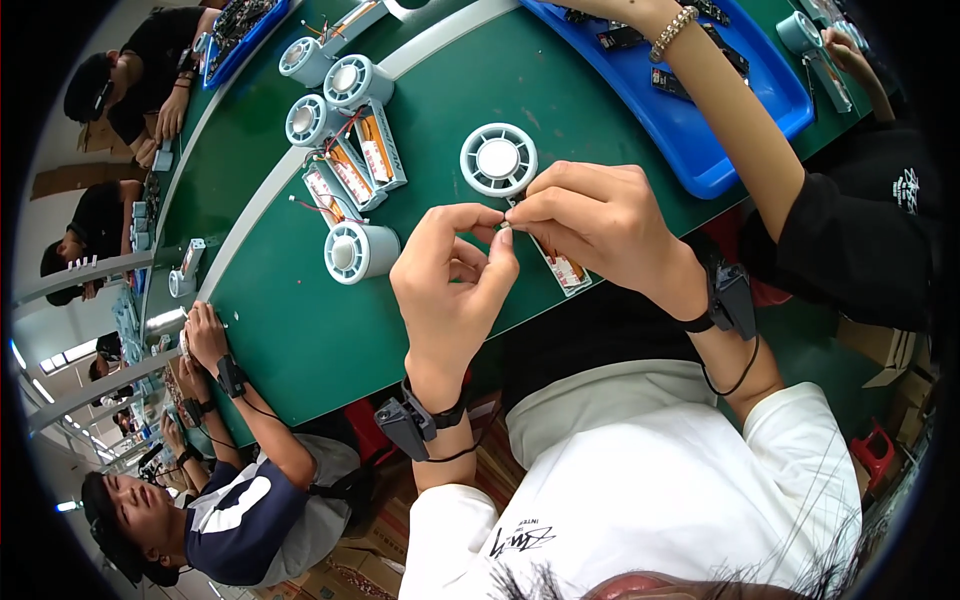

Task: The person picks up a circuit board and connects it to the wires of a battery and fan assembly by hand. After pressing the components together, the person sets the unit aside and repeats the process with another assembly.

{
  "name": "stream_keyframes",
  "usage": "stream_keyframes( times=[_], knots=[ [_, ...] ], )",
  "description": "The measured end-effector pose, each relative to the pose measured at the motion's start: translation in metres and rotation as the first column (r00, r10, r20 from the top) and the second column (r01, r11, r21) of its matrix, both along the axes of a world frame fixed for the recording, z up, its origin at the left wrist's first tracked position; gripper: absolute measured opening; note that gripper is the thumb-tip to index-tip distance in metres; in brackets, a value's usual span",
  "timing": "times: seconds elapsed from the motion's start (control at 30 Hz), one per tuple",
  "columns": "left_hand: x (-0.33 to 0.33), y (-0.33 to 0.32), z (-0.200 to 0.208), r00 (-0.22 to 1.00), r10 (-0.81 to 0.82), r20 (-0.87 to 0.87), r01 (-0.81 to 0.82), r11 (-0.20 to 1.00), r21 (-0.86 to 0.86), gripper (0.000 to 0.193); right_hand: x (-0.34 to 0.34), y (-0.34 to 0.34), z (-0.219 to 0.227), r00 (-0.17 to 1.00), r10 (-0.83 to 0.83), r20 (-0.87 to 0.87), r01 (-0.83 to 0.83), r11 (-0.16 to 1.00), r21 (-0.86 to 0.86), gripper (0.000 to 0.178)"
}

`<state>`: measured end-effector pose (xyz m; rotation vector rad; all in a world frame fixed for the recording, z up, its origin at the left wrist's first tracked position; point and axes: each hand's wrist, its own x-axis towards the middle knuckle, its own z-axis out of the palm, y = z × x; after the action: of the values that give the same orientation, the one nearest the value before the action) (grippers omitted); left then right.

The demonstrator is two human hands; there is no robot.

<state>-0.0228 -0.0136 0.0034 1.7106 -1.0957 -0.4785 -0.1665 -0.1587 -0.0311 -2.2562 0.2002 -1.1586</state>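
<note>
A pale blue handheld fan [498, 160] lies on the green table in front of me, its round grille toward the far side. Its open handle [574, 284], with an orange and white part inside, runs toward the near edge, partly hidden by my right hand. My left hand [455, 270] and my right hand [612, 215] meet over this handle, each in a thumb-and-finger pinch. A tiny pale piece shows between the touching fingertips, too small to name for certain. Whether both hands grip the same piece cannot be made out.
Several similar fans [360, 250] with open handles and loose wires lie to the left. At the far right stands a blue tray [715, 180] of black parts, with a co-worker's arm [735, 120] over it. Another person's hand [207, 335] rests on the table's left edge.
</note>
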Motion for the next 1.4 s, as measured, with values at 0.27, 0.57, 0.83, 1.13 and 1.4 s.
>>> stream_keyframes(
  times=[0.27,0.57,0.83,1.13,1.4],
  knots=[
    [-0.002,0.005,-0.012,1.000,0.021,-0.018,-0.021,1.000,-0.002,0.017,-0.001,0.000,0.001,1.000,-0.005,0.000,0.005,1.000,-0.004,0.015],
    [0.006,0.006,-0.023,0.941,0.021,0.339,0.051,0.978,-0.202,0.019,0.000,-0.003,0.000,0.997,0.076,-0.002,-0.076,0.994,0.074,0.015],
    [-0.001,0.008,-0.012,0.988,-0.003,0.157,0.021,0.993,-0.114,0.018,-0.002,-0.005,-0.002,0.993,0.116,0.020,-0.118,0.980,0.161,0.015],
    [-0.005,0.006,0.007,0.982,0.043,-0.185,-0.015,0.989,0.150,0.010,-0.002,0.000,-0.001,0.999,0.033,0.023,-0.031,0.998,-0.053,0.016],
    [0.008,0.005,0.008,0.914,-0.001,-0.405,0.111,0.962,0.249,0.009,-0.005,0.001,-0.001,0.998,0.062,-0.008,-0.062,0.996,-0.070,0.015]
  ],
)
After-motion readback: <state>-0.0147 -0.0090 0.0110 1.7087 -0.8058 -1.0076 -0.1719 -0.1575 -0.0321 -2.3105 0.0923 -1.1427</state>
